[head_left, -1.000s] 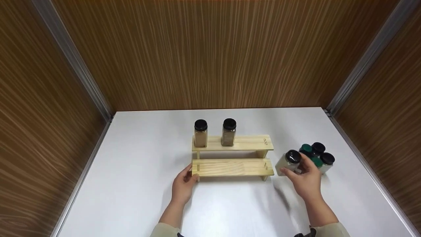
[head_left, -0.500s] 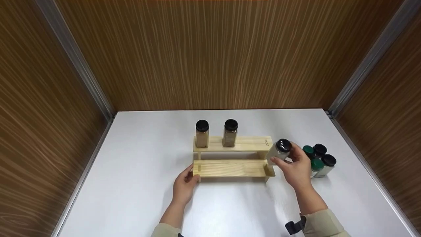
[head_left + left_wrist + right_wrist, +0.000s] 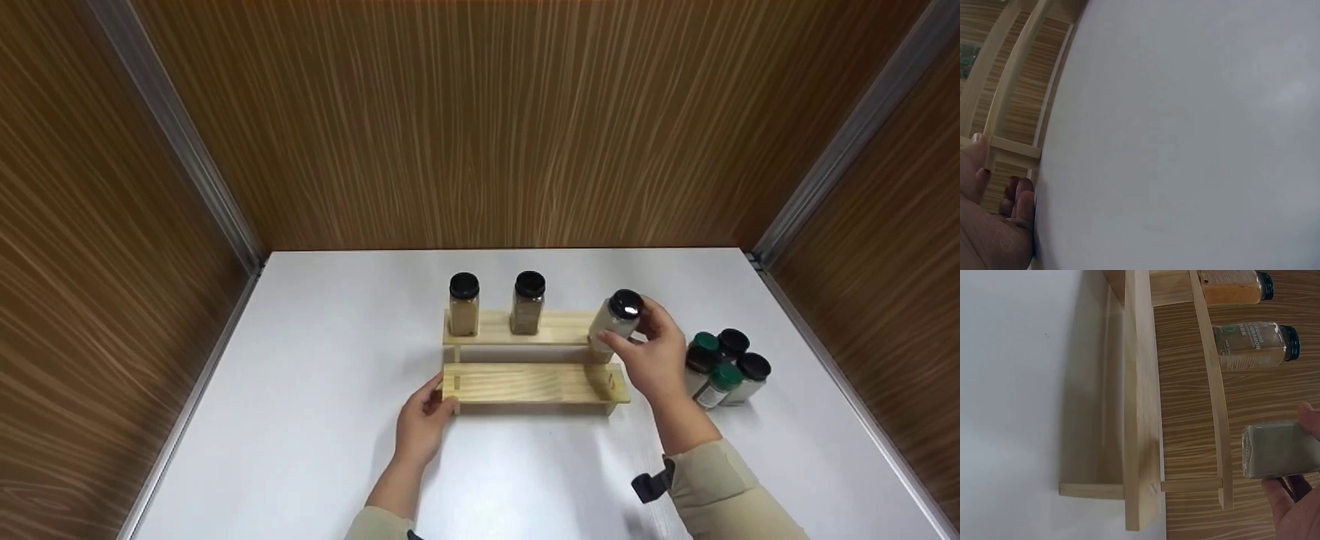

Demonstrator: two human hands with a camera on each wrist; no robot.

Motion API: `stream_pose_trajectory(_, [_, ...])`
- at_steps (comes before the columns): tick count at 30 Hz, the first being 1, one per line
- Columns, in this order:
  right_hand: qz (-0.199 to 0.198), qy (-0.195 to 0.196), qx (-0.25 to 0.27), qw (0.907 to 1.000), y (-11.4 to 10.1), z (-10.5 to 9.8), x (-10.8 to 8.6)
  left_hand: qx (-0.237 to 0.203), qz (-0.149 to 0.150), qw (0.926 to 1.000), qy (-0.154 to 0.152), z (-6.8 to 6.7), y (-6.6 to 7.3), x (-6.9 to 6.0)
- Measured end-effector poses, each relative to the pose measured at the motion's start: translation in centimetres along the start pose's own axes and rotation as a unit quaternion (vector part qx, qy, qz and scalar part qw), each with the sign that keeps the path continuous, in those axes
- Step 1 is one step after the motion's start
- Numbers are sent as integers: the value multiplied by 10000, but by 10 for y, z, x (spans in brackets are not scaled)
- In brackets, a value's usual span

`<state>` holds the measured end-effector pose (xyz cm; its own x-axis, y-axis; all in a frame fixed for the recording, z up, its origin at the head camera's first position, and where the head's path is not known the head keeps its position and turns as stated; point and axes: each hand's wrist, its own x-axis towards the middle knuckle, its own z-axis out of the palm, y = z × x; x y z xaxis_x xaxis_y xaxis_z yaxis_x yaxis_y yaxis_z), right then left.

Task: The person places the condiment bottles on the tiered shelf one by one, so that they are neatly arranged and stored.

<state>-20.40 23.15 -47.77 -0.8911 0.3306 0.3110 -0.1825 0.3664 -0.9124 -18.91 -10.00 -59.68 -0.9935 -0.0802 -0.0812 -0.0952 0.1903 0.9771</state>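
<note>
Spice jar (image 3: 616, 319) with a black lid: in the head view, it has just come up to the right end of the top shelf (image 3: 564, 328) of the wooden rack (image 3: 555, 384). A second ago it was lower down, next to the bunch of five jars (image 3: 726, 376) on the white table (image 3: 337, 375). The right hand (image 3: 654, 356) is holding it, with the thumb on the near side. A tan jar (image 3: 464, 321) and a brown jar (image 3: 526, 318) stand on that same shelf, and they have not moved. The left hand (image 3: 420, 427) has stayed at the left end of the low shelf (image 3: 510, 386).

In the left wrist view, the left thumb is on the wood and the other fingers are bent below it, so that hand is gripping the rack. I guess this helps keep it from sliding.

In the right wrist view, there is a gap between the held jar's bottom and the top shelf. So I think the carrying is mostly done, but the jar is not put down yet.
</note>
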Motion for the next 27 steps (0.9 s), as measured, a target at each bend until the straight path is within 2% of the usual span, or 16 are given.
stream_pose_trajectory(6, [-132, 55, -31, 9999, -1, 13, 11, 23, 16, 10000, -69, 0, 0, -1])
stream_pose_trajectory(11, [-162, 85, 103, 9998, -4, 26, 15, 60, 36, 10000, 9, 0, -1, 0])
stream_pose_trajectory(19, [31, -12, 100, 9999, -8, 38, 18, 22, 61, 10000, 48, 0, -2, 0])
stream_pose_trajectory(27, [55, 17, 152, 9999, -3, 47, 25, 80, 5, 10000, 58, 0, -1, 1])
